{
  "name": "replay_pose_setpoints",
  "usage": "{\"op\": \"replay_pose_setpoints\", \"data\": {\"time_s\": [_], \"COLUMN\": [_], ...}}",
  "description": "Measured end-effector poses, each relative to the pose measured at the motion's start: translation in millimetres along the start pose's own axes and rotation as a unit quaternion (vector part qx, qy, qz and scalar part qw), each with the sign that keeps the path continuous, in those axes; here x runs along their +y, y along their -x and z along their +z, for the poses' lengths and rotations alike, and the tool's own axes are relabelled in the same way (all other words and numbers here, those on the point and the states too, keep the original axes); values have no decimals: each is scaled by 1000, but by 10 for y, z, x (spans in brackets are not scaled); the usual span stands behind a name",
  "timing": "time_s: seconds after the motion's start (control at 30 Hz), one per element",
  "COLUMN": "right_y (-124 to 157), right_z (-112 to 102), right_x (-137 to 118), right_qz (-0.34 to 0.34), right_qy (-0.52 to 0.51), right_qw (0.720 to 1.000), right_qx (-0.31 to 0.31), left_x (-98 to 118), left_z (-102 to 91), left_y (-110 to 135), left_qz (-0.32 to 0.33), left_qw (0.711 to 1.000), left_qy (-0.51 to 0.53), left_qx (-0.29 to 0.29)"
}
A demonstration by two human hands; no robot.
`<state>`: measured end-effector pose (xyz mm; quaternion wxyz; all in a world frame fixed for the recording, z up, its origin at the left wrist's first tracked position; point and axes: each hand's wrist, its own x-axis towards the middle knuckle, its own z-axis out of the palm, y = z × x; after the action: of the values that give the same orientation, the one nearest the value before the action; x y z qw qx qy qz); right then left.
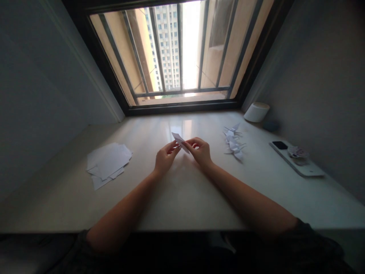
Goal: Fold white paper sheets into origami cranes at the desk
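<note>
A small folded piece of white paper [179,140] is held just above the pale tabletop [182,194] in the middle of the view. My left hand [165,156] pinches its near left side with fingers closed. My right hand [200,151] pinches its right side, fingers curled round the edge. Both forearms reach in from the bottom of the view.
A loose stack of white paper sheets [107,163] lies to the left. Several folded paper cranes [234,143] sit to the right. Further right are a white tray with a phone [296,160] and a white cylinder [256,112]. A barred window [182,53] stands behind.
</note>
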<state>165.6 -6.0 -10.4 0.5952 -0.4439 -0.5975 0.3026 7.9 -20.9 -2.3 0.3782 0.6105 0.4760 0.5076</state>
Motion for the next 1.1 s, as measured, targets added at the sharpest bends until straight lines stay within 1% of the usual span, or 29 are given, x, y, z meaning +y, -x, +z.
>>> {"op": "replay_pose_setpoints", "data": {"time_s": [0.07,0.13,0.27,0.33,0.43,0.53,0.63,0.7,0.77,0.87,0.93,1.0,1.07,1.1], "right_y": [8,13,20,24,17,-15,-59,-84,-101,-115,-123,-129,-132,-132], "right_z": [4,13,32,43,57,52,21,-2,-17,-27,-33,-40,-42,-40], "right_x": [-9,-3,21,34,61,100,152,189,224,260,268,262,241,226], "right_qz": [-18,-21,0,16,52,83,90,83,83,94,95,84,81,92], "right_qy": [-7,-22,-45,-50,-72,-90,-73,-47,-40,-51,-49,-30,-22,-36], "right_qw": [999,998,994,993,992,992,993,995,995,993,993,994,995,993], "right_qx": [-28,-55,-99,-105,-85,-39,18,41,49,51,52,55,58,58], "left_x": [32,43,5,-27,-79,-143,-212,-247,-262,-227,-164,-81,-4,25], "left_z": [1,-7,-13,-6,1,-19,-62,-91,-112,-129,-135,-141,-149,-154], "left_y": [8,7,-13,-30,-61,-97,-134,-155,-165,-147,-113,-72,-35,-22], "left_qz": [16,19,-7,-19,-34,-34,-38,-35,-23,-2,14,38,72,89], "left_qw": [999,998,999,998,997,997,997,998,999,999,996,989,987,985], "left_qy": [-1,0,24,45,73,72,56,41,22,-28,-78,-130,-133,-141], "left_qx": [-37,-54,-35,-30,-21,7,41,44,34,25,36,63,57,49]}}
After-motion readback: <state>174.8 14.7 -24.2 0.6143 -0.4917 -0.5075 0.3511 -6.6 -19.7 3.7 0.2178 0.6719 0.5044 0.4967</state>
